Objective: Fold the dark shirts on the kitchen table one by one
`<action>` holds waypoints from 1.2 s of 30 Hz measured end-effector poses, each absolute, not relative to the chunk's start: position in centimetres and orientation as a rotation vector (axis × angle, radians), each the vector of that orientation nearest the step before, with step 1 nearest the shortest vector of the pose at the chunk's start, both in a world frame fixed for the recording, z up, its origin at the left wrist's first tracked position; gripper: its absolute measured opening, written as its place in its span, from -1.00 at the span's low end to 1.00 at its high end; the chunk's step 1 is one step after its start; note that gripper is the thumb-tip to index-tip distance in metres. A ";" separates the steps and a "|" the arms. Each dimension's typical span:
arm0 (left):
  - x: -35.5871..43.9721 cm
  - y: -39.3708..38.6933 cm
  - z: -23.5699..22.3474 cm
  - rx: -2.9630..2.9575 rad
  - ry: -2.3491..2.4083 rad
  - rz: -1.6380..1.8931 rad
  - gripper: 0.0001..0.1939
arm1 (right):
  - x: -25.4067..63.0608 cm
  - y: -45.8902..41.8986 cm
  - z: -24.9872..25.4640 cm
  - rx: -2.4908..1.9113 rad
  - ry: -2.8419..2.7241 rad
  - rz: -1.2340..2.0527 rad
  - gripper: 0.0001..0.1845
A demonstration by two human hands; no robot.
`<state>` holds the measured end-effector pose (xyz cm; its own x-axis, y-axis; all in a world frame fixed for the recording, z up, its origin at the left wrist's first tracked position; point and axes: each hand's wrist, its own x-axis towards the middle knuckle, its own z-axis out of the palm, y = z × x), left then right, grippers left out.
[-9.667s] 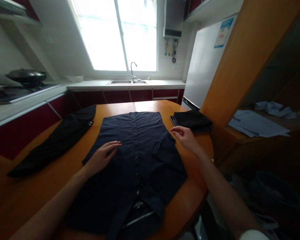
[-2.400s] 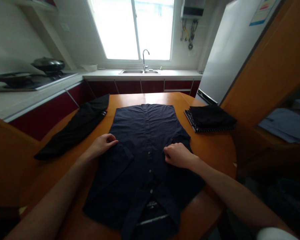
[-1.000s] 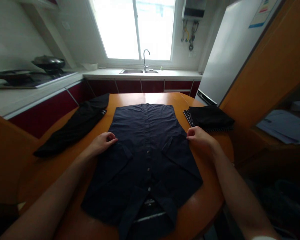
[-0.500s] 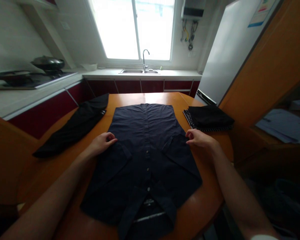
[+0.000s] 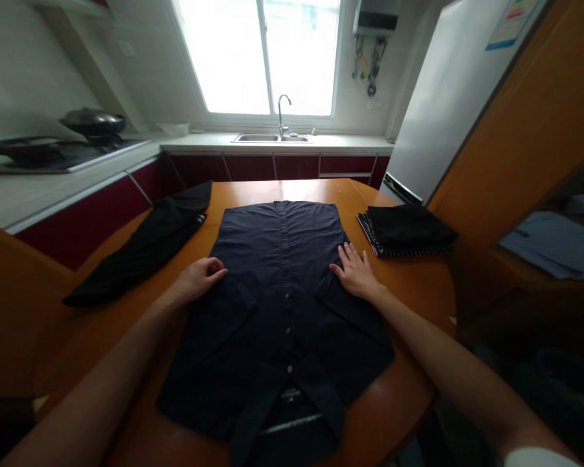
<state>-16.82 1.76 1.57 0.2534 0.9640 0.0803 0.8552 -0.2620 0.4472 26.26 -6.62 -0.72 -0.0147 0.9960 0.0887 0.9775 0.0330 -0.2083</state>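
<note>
A dark navy button-up shirt [image 5: 272, 311] lies front side up across the table, its collar toward me and its hem at the far side. Both short sleeves rest folded inward over the front. At the shirt's left edge, my left hand [image 5: 202, 277] pinches the cloth near the left sleeve, thumb and fingertips together. My right hand [image 5: 355, 269] lies flat on the right side of the shirt beside the other sleeve, fingers spread and palm down.
The wooden table [image 5: 394, 389] has rounded edges. A black garment [image 5: 146, 246] stretches along its left side. Folded dark clothes [image 5: 409, 230] are stacked at the right. Beyond are a sink [image 5: 257, 138], a covered wok [image 5: 92, 122] on the stove and a fridge [image 5: 433, 97].
My right hand has let go of the shirt's right edge, moved inward to the left and spread flat on the cloth. My left hand has stayed in place.
</note>
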 end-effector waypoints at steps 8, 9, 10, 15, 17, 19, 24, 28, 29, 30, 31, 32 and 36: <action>-16.8 1.6 1.7 2.240 1.647 0.548 -0.58 | 26.5 -6.6 1.1 -1.862 -1.813 -0.152 -0.31; -16.8 1.5 1.8 2.245 1.644 0.560 -0.59 | 26.2 -6.7 1.0 -1.840 -1.868 -0.131 -0.31; -16.7 1.4 1.9 2.250 1.639 0.566 -0.60 | 25.7 -6.8 0.8 -1.826 -1.937 -0.100 -0.31; -16.7 0.8 2.0 2.289 1.563 0.535 -0.59 | 24.0 -7.3 -1.1 -1.860 -2.214 0.036 -0.27; -16.8 0.8 1.8 2.306 1.552 0.511 -0.62 | 24.0 -7.4 -1.2 -1.870 -2.252 0.059 -0.27; -16.8 0.7 1.8 2.347 1.564 0.526 -0.66 | 24.1 -7.4 -0.9 -1.853 -2.220 0.034 -0.28; -15.1 -0.5 2.4 2.465 1.557 0.709 -0.64 | 24.4 -7.5 -0.1 -1.832 -2.074 -0.050 -0.28; -12.1 -2.7 1.9 2.539 1.529 0.582 -0.45 | 24.2 -7.5 -1.2 -1.910 -2.153 0.016 -0.28; -11.4 -3.2 1.5 2.536 1.565 0.493 -0.39 | 24.2 -7.5 -1.6 -1.927 -2.180 0.040 -0.28; -10.8 -3.6 1.1 2.529 1.607 0.396 -0.33 | 24.1 -7.5 -1.8 -1.939 -2.197 0.060 -0.27; -10.3 -3.9 0.6 2.517 1.649 0.305 -0.30 | 24.1 -7.5 -1.9 -1.944 -2.202 0.069 -0.27; -10.0 -4.2 0.2 2.507 1.684 0.234 -0.28 | 24.2 -7.4 -1.9 -1.943 -2.195 0.065 -0.27; -9.6 -4.2 -0.4 2.481 1.768 0.138 -0.24 | 24.3 -7.3 -1.3 -1.868 -2.121 0.005 -0.26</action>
<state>-9.60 -4.23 -0.36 0.3248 0.9456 0.0203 0.9373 -0.3247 0.1271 24.27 -7.33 -1.28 -0.0982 0.9682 0.2302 0.9670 0.1475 -0.2078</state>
